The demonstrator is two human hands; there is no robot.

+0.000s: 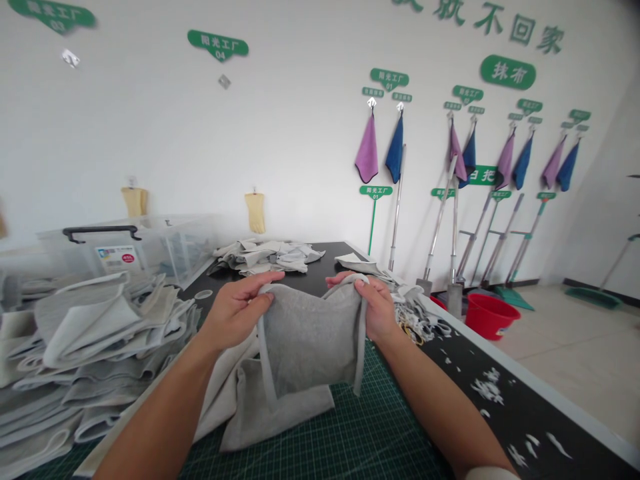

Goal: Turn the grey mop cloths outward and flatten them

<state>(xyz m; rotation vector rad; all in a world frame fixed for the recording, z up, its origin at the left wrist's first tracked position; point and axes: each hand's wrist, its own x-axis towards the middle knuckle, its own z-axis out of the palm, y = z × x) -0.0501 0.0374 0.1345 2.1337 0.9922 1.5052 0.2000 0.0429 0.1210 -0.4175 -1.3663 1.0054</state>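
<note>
Both hands hold up a grey cloth piece (315, 340) with pale edging by its top corners, above the table. My left hand (240, 310) pinches its upper left corner between thumb and fingers. At the upper right corner, my right hand (373, 303) is closed on the edging. The top edge sags between the hands, and the sides hang down. Beneath it, another grey cloth (270, 420) lies flat on the green cutting mat (370, 433). A large stack of grey cloth pieces (100, 333) stands to the left of my left forearm.
A clear plastic box (150, 247) with a dark handle stands behind the stack. More grey cloths (267, 255) lie at the table's far end. Strips and loops (417, 313) and white scraps (487, 387) lie on the right. A red bucket (493, 317) stands on the floor beyond.
</note>
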